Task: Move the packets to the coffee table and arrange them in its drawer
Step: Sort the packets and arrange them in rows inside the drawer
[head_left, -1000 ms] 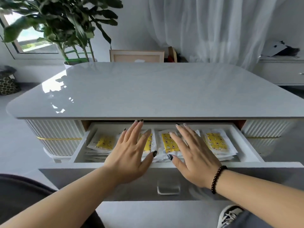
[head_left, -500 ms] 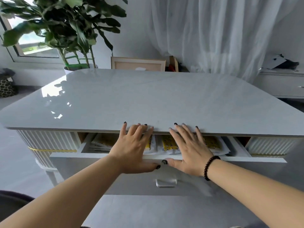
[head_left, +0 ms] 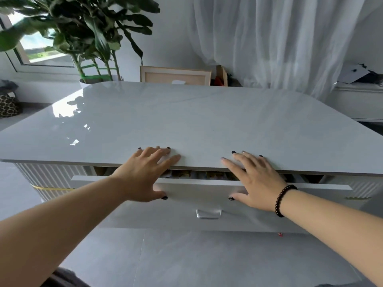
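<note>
The coffee table [head_left: 196,121] has a glossy grey top and a white drawer [head_left: 199,204] with a small metal handle [head_left: 208,213]. Only a narrow gap stays between the drawer front and the tabletop. Through that gap show slivers of the yellow-and-white packets [head_left: 199,175]; the rest of them is hidden. My left hand [head_left: 143,177] lies flat with straight fingers over the table's front edge, thumb pressed on the drawer front. My right hand [head_left: 255,183], a dark bead bracelet on its wrist, lies the same way further right.
A large potted plant [head_left: 87,38] stands behind the table's far left corner. A wooden frame [head_left: 176,76] leans at the back by a sheer white curtain [head_left: 269,38]. A low white cabinet [head_left: 360,100] stands at right. Grey floor [head_left: 186,255] lies below the drawer.
The drawer has slid in from wide open to almost shut, and the packets went out of sight. Both hands moved forward with it and have spread apart along the table edge.
</note>
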A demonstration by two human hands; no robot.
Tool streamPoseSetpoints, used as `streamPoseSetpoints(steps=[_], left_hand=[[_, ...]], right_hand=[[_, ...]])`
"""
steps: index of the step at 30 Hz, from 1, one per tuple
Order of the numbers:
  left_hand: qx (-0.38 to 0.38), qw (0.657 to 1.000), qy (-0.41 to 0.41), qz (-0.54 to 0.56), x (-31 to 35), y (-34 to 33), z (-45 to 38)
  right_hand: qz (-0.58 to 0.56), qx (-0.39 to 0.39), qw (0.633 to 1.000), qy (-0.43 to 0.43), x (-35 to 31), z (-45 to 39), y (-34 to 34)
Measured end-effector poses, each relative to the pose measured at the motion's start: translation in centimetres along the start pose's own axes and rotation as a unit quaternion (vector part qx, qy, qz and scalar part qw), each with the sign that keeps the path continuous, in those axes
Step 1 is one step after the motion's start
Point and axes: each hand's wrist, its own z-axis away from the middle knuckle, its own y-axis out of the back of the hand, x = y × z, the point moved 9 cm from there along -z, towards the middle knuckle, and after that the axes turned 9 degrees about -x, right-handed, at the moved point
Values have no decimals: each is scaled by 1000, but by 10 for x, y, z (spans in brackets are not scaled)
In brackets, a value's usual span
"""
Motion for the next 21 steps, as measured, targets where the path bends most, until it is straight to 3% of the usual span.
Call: streamPoseSetpoints(steps=[4,11,15,21], left_hand=[[71,997,18,10,-1,5,0],[102,993,52,0,-1,9,-12],[102,994,50,2,-5,8,-18],[98,993,58,11,-10,9,-24]], right_hand=[[-16,106,994,-36,-6,-9,0],[30,233,968,-86,-9,-11,-1],[39,276,957,-81,-9,-10,-1],[35,281,955,-89,-4,-15,-1]])
